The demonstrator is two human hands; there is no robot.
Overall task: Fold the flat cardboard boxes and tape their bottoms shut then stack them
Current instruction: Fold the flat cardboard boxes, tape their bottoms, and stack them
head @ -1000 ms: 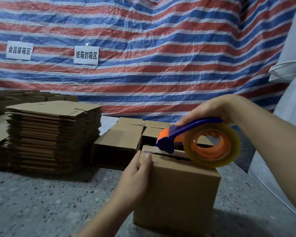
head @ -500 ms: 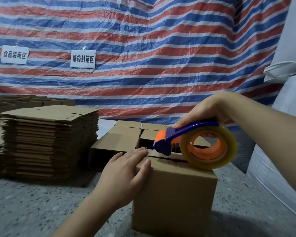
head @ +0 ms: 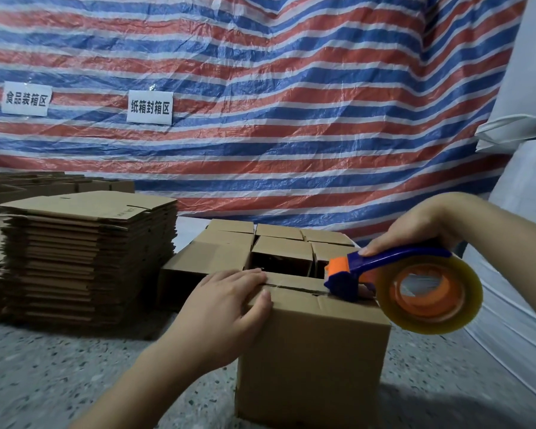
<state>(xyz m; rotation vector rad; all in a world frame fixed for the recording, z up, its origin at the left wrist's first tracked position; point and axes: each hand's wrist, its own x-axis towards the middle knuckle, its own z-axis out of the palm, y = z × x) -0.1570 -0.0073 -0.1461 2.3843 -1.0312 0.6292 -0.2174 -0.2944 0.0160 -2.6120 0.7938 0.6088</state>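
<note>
Hanging across the whole back is a striped tarp [head: 291, 103] in red, blue and white, with two white paper signs [head: 149, 107] stuck on it, and white sacks [head: 526, 187] close off the right side, so the room to move is pretty much just the speckled floor [head: 59, 366] in front and to the left of the work. Next biggest is the stack of flat boxes [head: 87, 258] on the left, standing well apart from the box being worked on, with more flat cardboard behind and beside it at the left edge. Behind the work sits a cluster of folded boxes [head: 245, 249], flaps up, just beyond the far edge, so there's not much space to push forward. The box [head: 313, 351] itself stands upright on the floor at center, bottom flaps folded in with a dark seam still showing between them. The left hand [head: 226, 317] lies flat over the near left corner, fingers straight on top and thumb down the front face, pressing the flaps. The right hand [head: 415, 230] is wrapped around the blue handle of the tape dispenser [head: 415, 286], its nose touching the seam near the right edge. Compared with half a second ago, the left hand has slid further onto the top, and the dispenser sits lower and further right.
</note>
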